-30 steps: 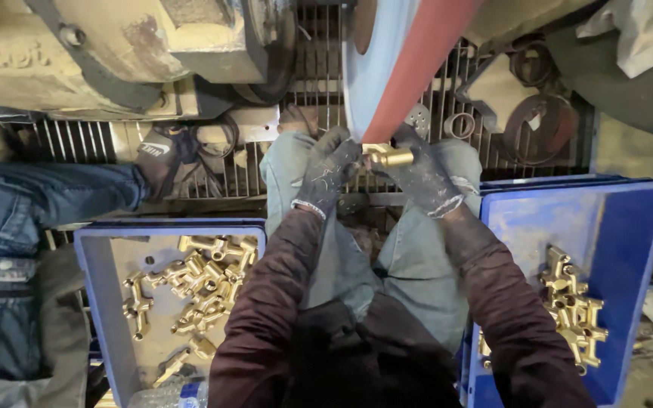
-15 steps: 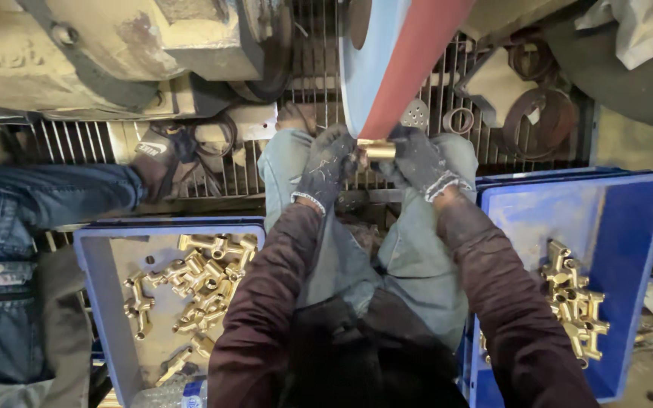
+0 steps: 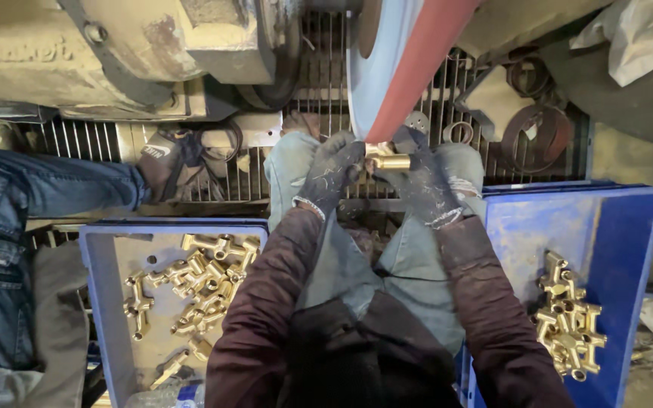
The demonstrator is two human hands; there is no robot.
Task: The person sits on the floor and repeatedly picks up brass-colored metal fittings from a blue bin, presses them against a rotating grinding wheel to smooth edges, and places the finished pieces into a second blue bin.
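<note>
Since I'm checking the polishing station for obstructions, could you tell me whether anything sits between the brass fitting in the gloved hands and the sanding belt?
Nothing visible does. The left hand and right hand hold the brass fitting directly against the edge of the red sanding belt; no object shows between them. The co-worker's gloved hand rests well off to the left.

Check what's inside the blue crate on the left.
The left blue crate holds a loose pile of brass fittings on a grey floor. Its near right corner is hidden behind the person's sleeve.
</note>
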